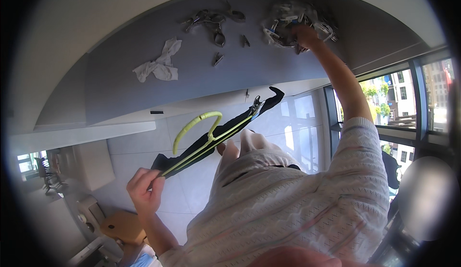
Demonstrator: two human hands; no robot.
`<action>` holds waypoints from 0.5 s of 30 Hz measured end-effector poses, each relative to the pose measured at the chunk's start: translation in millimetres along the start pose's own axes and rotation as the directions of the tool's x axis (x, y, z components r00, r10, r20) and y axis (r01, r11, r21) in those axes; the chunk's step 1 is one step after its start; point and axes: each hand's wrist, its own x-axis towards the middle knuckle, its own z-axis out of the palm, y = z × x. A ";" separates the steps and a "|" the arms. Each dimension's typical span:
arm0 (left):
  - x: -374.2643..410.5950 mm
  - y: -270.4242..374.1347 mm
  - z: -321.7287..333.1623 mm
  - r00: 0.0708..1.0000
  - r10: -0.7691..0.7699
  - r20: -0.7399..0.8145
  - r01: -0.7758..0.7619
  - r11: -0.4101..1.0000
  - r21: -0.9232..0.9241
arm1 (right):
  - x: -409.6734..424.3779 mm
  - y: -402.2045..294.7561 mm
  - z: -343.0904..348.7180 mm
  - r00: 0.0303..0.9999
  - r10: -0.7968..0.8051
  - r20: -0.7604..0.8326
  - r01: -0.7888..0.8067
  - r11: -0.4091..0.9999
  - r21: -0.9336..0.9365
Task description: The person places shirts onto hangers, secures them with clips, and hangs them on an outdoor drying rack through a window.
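Observation:
My left hand (147, 189) pinches the near left end of a yellow-green clothes hanger (210, 139). A black cloth garment (230, 125) lies along the hanger, and its edge is also at my fingers. Toward the hanger's far end, a metal clip (256, 104) sits on the black cloth, with a whitish-blue piece beside it. My right hand (306, 36) reaches over a clear plastic bag (288, 9) holding several clips and pegs; its fingertips are hidden among them, so I cannot see whether they grip one.
On the grey surface are a crumpled white cloth (158, 67), a cluster of shiny dark clips (216, 20) and two small loose clips, one (218, 59) nearer me. Tall windows (399, 97) stand at right. An orange-brown seat (122, 227) is at lower left.

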 end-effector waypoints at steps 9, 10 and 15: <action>4.7 -0.5 9.8 1.000 -0.006 0.010 0.006 0.999 -0.043 | -20.5 -11.8 -33.9 1.000 -0.029 -0.006 0.029 0.999 0.021; 5.3 -0.7 10.8 1.000 -0.007 0.012 0.007 0.999 -0.050 | -27.1 -17.9 -41.3 0.998 -0.025 -0.061 0.030 0.997 0.078; 14.0 0.7 19.0 0.998 0.051 0.047 -0.047 0.996 -0.079 | -67.3 -67.2 -57.2 0.978 -0.120 -0.173 0.201 0.781 0.592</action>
